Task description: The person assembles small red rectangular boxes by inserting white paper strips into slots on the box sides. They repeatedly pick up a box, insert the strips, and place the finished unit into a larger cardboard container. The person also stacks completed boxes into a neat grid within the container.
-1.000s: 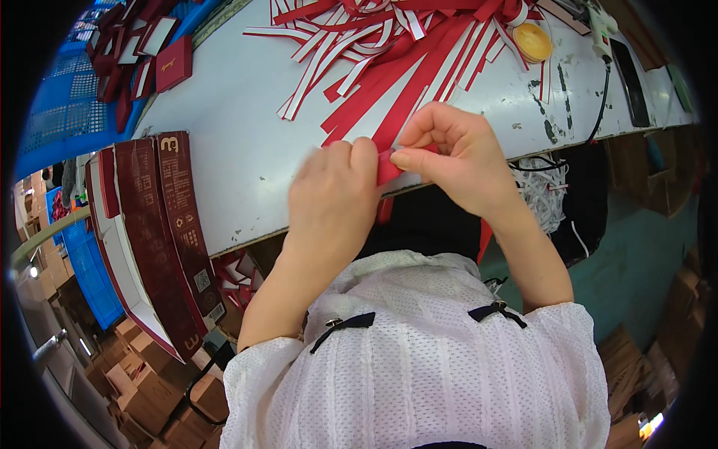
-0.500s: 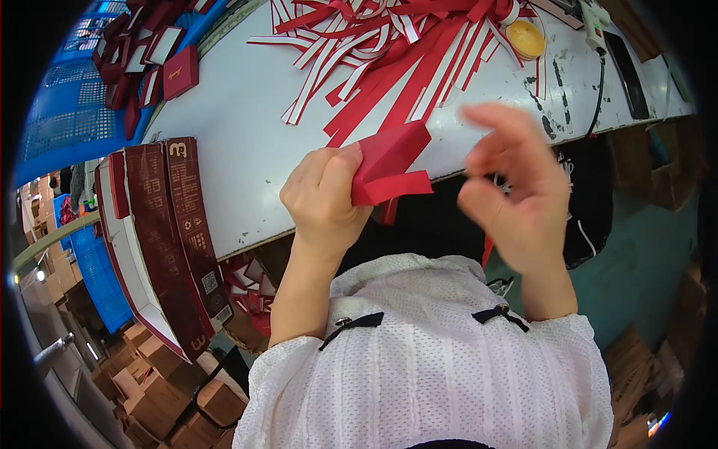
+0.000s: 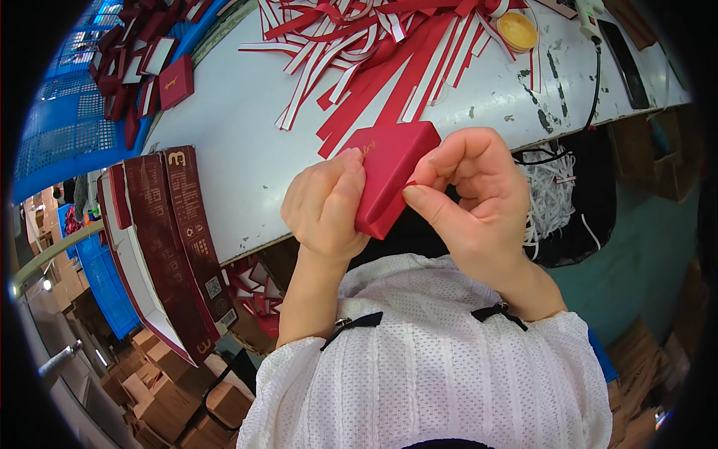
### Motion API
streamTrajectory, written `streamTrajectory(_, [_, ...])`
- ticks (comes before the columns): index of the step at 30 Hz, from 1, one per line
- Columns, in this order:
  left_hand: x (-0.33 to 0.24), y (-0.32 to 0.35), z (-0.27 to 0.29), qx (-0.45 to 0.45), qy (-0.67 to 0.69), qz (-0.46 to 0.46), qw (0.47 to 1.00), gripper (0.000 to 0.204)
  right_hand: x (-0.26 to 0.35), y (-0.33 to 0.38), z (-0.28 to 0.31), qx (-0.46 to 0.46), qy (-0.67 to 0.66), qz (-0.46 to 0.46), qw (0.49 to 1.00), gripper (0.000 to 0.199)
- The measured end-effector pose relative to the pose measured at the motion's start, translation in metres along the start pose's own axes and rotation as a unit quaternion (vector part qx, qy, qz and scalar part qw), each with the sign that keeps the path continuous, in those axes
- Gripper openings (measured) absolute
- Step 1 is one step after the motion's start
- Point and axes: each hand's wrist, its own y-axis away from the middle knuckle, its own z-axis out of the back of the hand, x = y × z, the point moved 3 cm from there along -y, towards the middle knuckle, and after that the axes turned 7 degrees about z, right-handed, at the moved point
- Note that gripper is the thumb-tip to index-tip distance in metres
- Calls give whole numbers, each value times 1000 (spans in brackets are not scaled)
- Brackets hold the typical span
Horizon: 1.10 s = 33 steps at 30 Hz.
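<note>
A small red box [image 3: 396,166] with gold lettering on top is held tilted over the table's front edge. My left hand [image 3: 323,203] is wrapped around its left side. At the box's right side, my right hand [image 3: 479,196] pinches the end of a short red strip [image 3: 410,183] between thumb and forefinger. Most of that strip is hidden by the fingers or merges with the box's side. Beyond the hands, a loose heap of red strips [image 3: 378,90] with white backing lies on the white table [image 3: 224,165].
A round tub of yellow stuff [image 3: 517,31] and a black phone-like slab [image 3: 622,63] lie at the back right. Several red boxes [image 3: 176,82] fill a blue crate [image 3: 67,105] at left. A dark red carton [image 3: 161,239] stands by the table's left edge. White shreds [image 3: 552,196] fill a black bag below.
My right hand has moved left from the air to the box and now pinches the strip. The box has turned, its lettered top now showing; the loose strip flap no longer sticks out.
</note>
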Motion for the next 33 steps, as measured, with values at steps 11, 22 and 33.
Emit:
streamTrajectory(11, [-7, -5, 4, -23, -68, -52, 996, 17, -2, 2, -3, -31, -34, 19, 999, 28])
streamTrajectory(22, [-4, 3, -5, 10, 53, 82, 995, 28, -29, -2, 19, -96, 177, -7, 979, 83])
streamTrajectory(33, [2, 1, -4, -19, 11, 28, 999, 25, -26, -2, -12, -67, 17, -20, 997, 69])
